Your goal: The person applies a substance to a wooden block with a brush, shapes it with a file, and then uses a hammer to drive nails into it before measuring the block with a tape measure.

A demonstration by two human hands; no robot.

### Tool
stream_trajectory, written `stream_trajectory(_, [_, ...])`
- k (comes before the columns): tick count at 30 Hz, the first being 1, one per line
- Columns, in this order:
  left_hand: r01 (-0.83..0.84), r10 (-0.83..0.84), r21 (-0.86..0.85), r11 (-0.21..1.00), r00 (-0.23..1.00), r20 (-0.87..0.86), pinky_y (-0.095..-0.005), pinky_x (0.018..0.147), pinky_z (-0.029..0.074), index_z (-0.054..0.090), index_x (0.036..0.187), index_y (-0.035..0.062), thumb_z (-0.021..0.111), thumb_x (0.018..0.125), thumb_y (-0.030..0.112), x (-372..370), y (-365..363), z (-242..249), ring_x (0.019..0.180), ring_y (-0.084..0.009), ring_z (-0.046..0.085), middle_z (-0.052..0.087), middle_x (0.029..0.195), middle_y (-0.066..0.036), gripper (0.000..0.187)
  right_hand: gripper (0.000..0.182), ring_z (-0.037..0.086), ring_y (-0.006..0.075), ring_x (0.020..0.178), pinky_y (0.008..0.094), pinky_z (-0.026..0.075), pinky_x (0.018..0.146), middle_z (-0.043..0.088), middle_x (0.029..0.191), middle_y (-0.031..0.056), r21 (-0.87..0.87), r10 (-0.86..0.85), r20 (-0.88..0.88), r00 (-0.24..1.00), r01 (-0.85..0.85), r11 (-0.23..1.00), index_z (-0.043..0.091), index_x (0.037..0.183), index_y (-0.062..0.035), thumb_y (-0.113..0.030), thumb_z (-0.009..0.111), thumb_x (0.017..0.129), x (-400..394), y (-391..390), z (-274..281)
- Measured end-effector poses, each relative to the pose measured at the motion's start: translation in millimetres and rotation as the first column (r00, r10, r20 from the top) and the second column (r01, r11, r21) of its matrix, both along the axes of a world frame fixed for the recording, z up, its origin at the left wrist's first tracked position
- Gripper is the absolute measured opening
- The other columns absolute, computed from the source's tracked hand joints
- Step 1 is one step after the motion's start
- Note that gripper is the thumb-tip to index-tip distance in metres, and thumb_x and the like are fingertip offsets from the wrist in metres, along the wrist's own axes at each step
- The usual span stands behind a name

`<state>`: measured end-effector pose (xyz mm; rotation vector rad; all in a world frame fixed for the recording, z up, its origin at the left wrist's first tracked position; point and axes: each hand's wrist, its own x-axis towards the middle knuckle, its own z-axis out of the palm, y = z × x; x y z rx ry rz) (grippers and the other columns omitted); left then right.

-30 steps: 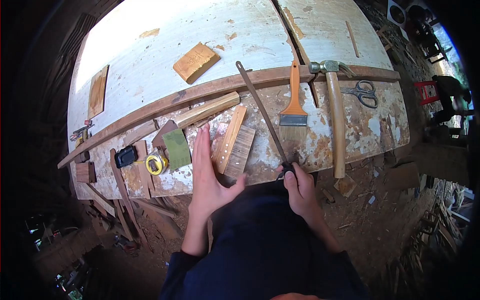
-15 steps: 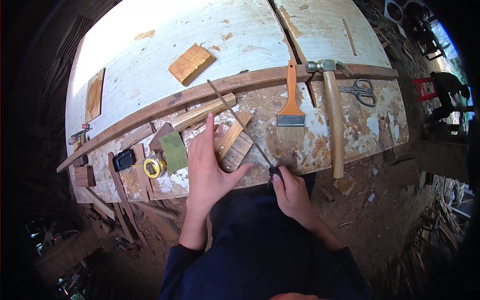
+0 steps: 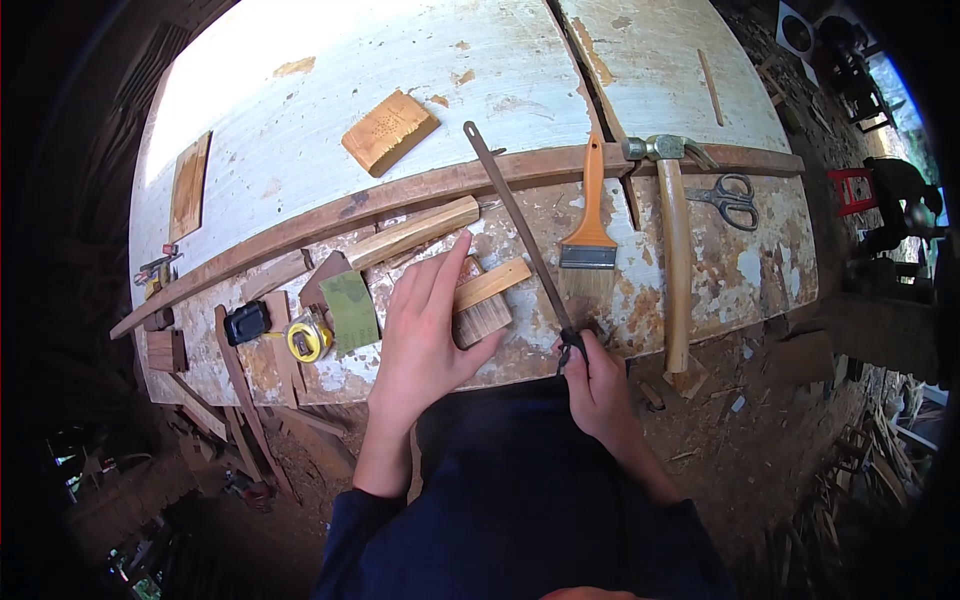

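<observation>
My right hand (image 3: 593, 385) is closed round the dark wrapped grip of a long, narrow saw blade (image 3: 520, 230). The blade slants up to the left, above the bench, with a hole in its far end. My left hand (image 3: 425, 325) is spread at the left side of a small wooden block (image 3: 482, 322), thumb along the near edge and fingers stretched forward. Across this block lies a light wooden strip (image 3: 495, 284), its left end partly behind the hand. Just right of the blade is a paintbrush (image 3: 590, 215) with an orange handle.
A claw hammer (image 3: 673, 250) and scissors (image 3: 733, 200) lie to the right. On the left are green sandpaper (image 3: 350, 312), a tape measure (image 3: 308, 338) and a black case (image 3: 247, 322). A long wooden rail (image 3: 420, 184) crosses the bench, with a wood block (image 3: 390, 133) beyond it.
The blade has swung more upright and turned its flat face into view. My left hand has come closer round the small block, and the strip has turned and shifted right.
</observation>
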<state>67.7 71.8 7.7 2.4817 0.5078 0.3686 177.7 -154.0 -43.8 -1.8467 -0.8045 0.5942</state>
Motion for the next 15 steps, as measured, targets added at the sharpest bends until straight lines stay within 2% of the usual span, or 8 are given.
stream_trajectory(4, [-0.01,0.008,0.028,1.0,0.998,0.059,-0.0494,0.107,0.05,0.054,0.158,0.0039,0.101,0.065,0.032,5,0,-1,0.119,-0.0395,0.066,0.069,0.132,-0.018,0.108,0.012,0.071,0.0463,0.073,0.0503,0.051,0.063,0.067,0.078,0.0243,-0.04,0.025,-0.022,0.999,-0.026,0.999,0.06,0.109,0.003,-0.009,0.058,0.109,6,8,8])
stream_trajectory(7, [-0.013,0.009,0.053,0.999,0.997,0.076,-0.048,0.102,0.053,0.065,0.146,0.0019,0.101,0.064,0.037,9,3,-11,0.117,-0.0382,0.067,0.07,0.129,-0.017,0.096,0.012,0.07,0.0466,0.072,0.0507,0.05,0.062,0.067,0.078,0.0243,0.015,0.022,0.066,0.998,-0.023,1.0,0.06,0.107,0.0024,-0.009,0.058,0.109,10,17,6])
stream_trajectory(10, [-0.043,0.037,0.061,0.997,0.994,0.099,-0.047,0.098,0.056,0.07,0.137,0.001,0.1,0.067,0.039,10,1,-9,0.115,-0.0376,0.069,0.071,0.128,-0.016,0.086,0.012,0.069,0.0469,0.072,0.0508,0.05,0.062,0.067,0.078,0.0245,-0.015,0.034,0.032,0.999,-0.034,0.999,0.059,0.107,0.0026,-0.009,0.057,0.109,11,20,6])
stream_trajectory(13, [-0.018,0.01,0.049,0.999,0.989,0.148,-0.0461,0.099,0.055,0.072,0.135,0.0028,0.097,0.071,0.039,9,3,-12,0.116,-0.0353,0.068,0.069,0.13,-0.014,0.078,0.012,0.069,0.0464,0.07,0.0501,0.05,0.062,0.066,0.076,0.0241,0.016,0.019,0.048,0.999,-0.02,1.0,0.059,0.106,0.0027,-0.009,0.057,0.109,11,23,1])
stream_trajectory(15, [-0.044,0.039,0.016,0.999,0.968,0.246,-0.0447,0.095,0.056,0.075,0.121,0.0027,0.097,0.074,0.031,7,4,-17,0.111,-0.0354,0.069,0.071,0.13,-0.015,0.059,0.013,0.069,0.0459,0.07,0.0499,0.05,0.062,0.066,0.076,0.024,-0.01,0.01,-0.01,1.0,-0.01,1.0,0.06,0.107,0.0032,-0.009,0.057,0.109,12,21,2])
